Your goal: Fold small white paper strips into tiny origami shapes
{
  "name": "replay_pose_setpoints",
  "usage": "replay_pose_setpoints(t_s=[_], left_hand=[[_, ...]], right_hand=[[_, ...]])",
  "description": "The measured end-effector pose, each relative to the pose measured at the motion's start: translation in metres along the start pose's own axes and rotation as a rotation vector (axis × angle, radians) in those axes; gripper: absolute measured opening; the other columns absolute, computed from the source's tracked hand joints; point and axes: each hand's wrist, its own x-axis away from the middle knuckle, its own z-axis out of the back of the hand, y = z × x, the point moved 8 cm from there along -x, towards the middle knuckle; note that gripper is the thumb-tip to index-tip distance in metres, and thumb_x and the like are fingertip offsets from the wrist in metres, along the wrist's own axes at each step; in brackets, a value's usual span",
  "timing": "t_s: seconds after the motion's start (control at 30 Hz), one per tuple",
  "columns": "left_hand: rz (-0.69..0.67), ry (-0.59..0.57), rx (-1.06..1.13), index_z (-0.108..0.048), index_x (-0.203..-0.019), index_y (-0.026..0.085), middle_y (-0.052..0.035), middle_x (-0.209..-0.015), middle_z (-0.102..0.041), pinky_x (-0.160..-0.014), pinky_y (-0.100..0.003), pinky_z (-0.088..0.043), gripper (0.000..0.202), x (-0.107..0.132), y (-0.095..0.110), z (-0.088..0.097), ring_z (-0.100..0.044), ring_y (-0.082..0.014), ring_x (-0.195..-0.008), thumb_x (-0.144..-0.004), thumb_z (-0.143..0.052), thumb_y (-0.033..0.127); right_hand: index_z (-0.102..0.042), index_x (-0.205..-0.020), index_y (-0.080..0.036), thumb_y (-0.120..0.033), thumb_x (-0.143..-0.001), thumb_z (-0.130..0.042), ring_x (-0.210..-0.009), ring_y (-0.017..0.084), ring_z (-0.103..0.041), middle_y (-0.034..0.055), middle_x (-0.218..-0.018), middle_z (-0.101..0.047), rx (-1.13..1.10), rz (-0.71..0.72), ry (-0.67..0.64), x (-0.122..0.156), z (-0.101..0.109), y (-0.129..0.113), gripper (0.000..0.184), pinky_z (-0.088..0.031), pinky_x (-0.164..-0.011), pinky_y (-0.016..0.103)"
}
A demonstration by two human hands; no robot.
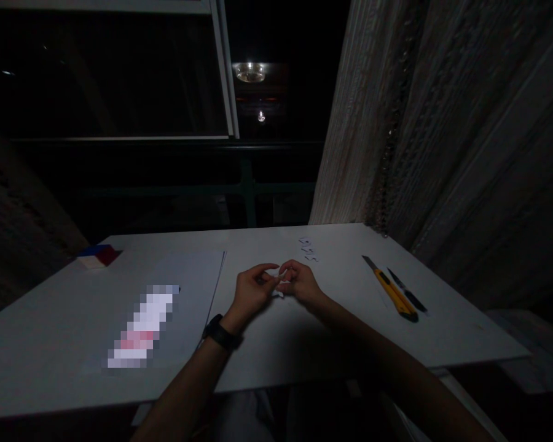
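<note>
Over the middle of the white table (253, 362), my left hand (253, 290) and my right hand (303, 282) meet with their fingertips pinched together. Between them is a small white piece of paper (279, 293), mostly covered by the fingers. A dark watch (222, 332) is on my left wrist. Just beyond my right hand lie several small paper pieces with dark marks (308, 250), set in a short row. The fine shape of the held paper is too dim to make out.
A yellow box cutter (391, 291) with its blade out lies to the right, beside a dark craft knife (408, 291). Left are white paper sheets (198, 307), a lit, pixelated phone-like screen (142, 325) and a coloured cube (98, 256). Curtains (350, 123) hang behind the table's right side.
</note>
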Motion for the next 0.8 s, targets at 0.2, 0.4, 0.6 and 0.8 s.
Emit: replay_pose_setpoints(t_s=[0.2,0.4,0.6,0.8], left_hand=[[0.056,0.017,0.070,-0.065,-0.094,0.013,-0.0029,-0.062,-0.066,-0.055,-0.023,-0.046,0.038,-0.003,-0.007,0.003,-0.060,-0.0134,-0.055,-0.061,-0.068,0.031],[0.084,0.029,0.077,-0.064,-0.096,0.013,-0.0053,-0.067,-0.068,-0.057,-0.025,-0.048,0.040,-0.004,-0.012,0.005,-0.062,-0.0156,-0.059,-0.061,-0.069,0.031],[0.030,-0.032,-0.016,-0.065,-0.097,0.016,-0.0035,-0.068,-0.069,-0.059,-0.025,-0.050,0.035,0.001,-0.005,-0.002,-0.064,-0.0166,-0.062,-0.063,-0.066,0.026],[0.029,0.012,0.000,-0.065,-0.094,0.016,-0.0033,-0.067,-0.070,-0.060,-0.025,-0.051,0.031,0.002,-0.005,-0.003,-0.065,-0.0167,-0.062,-0.063,-0.066,0.022]], right_hand=[[-0.052,-0.077,-0.019,-0.023,-0.046,-0.075,-0.040,0.007,-0.049,-0.0104,-0.049,-0.049,0.043,0.042,0.045,-0.002,0.001,-0.001,0.039,-0.039,-0.043,0.019],[-0.052,-0.082,-0.018,-0.022,-0.051,-0.073,-0.044,0.008,-0.050,-0.0084,-0.055,-0.052,0.149,0.057,0.030,0.000,0.001,-0.001,0.038,-0.037,-0.043,0.019],[-0.054,-0.081,-0.019,-0.016,-0.053,-0.070,-0.047,0.009,-0.052,-0.0078,-0.054,-0.053,0.252,0.066,-0.046,0.002,-0.006,-0.002,0.032,-0.040,-0.047,0.020],[-0.054,-0.078,-0.020,-0.015,-0.052,-0.070,-0.042,0.008,-0.048,-0.0100,-0.049,-0.046,0.281,0.100,0.025,0.004,0.000,-0.007,0.032,-0.039,-0.044,0.020]])
